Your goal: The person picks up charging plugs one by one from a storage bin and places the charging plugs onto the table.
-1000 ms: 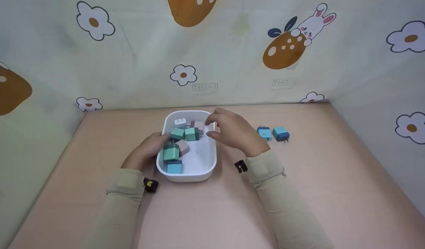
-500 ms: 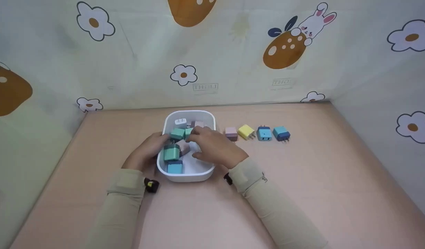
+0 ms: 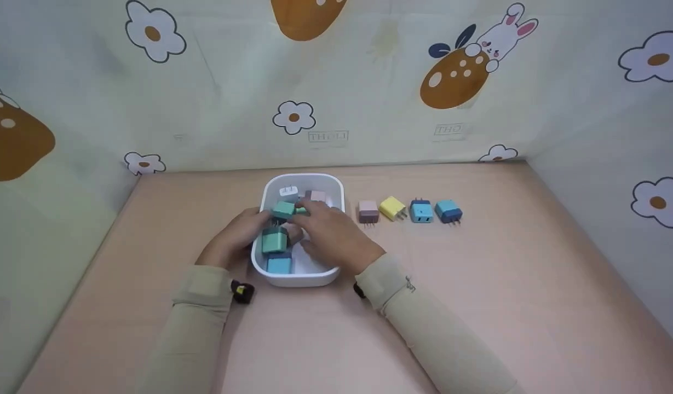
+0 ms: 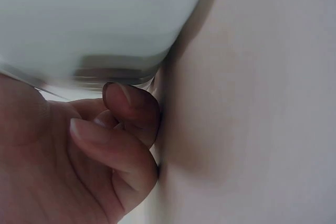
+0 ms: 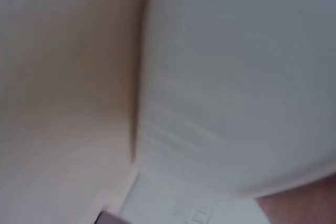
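Observation:
In the head view a white plastic bin (image 3: pixel 299 281) holds several plug-in chargers. My left hand (image 3: pixel 239 234) grips its left side, thumb at the rim; in the left wrist view curled fingers (image 4: pixel 118 150) lie against the lower wall. My right hand (image 3: pixel 336 232) reaches inside over the right rim. Its fingertips are among a green charger (image 3: pixel 284 210), a second green one mostly covered, and a pink charger (image 3: pixel 294 234) partly hidden by the fingers. I cannot tell whether it pinches one. Nearer the front lie another green charger (image 3: pixel 274 241) and a blue charger (image 3: pixel 279 265).
Right of the bin a row stands on the table (image 3: pixel 478 306): a pink charger (image 3: pixel 368 212), a yellow charger (image 3: pixel 392 208) and two blue chargers, one (image 3: pixel 421 211) beside the other (image 3: pixel 448 211). At the bin's far end are a white charger (image 3: pixel 288 192) and a pink one (image 3: pixel 316 196).
My right hand has moved left and down from the bin's right rim into the bin, uncovering the pink and yellow chargers on the table. The left hand stays at the bin.

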